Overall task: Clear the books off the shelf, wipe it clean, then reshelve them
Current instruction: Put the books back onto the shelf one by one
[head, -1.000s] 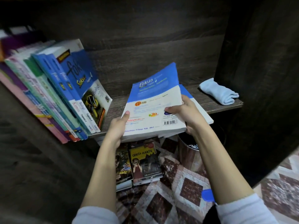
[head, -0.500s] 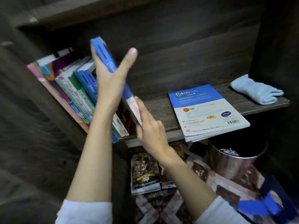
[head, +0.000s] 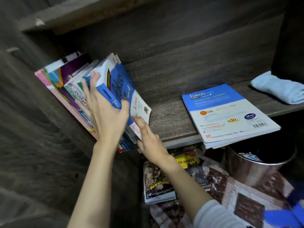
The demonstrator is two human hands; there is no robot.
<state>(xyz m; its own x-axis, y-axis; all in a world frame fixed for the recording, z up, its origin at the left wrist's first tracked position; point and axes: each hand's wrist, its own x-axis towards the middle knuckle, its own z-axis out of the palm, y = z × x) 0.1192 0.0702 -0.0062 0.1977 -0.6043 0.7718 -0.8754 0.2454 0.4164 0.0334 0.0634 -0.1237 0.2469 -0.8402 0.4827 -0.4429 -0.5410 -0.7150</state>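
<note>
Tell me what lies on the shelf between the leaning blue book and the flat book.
Nothing: in the head view, only bare shelf board separates the leaning blue book from the flat book.

Dim light from the near side, the shelf [head: 172,122] recess in shadow, lower-right corner blurred, edges bowed

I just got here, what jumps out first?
The left hand grips a thick blue Fokus book leaning on the row of books at the left end of the dark wooden shelf, the right hand touching its lower edge. Another blue and white book lies flat to the right.
</note>
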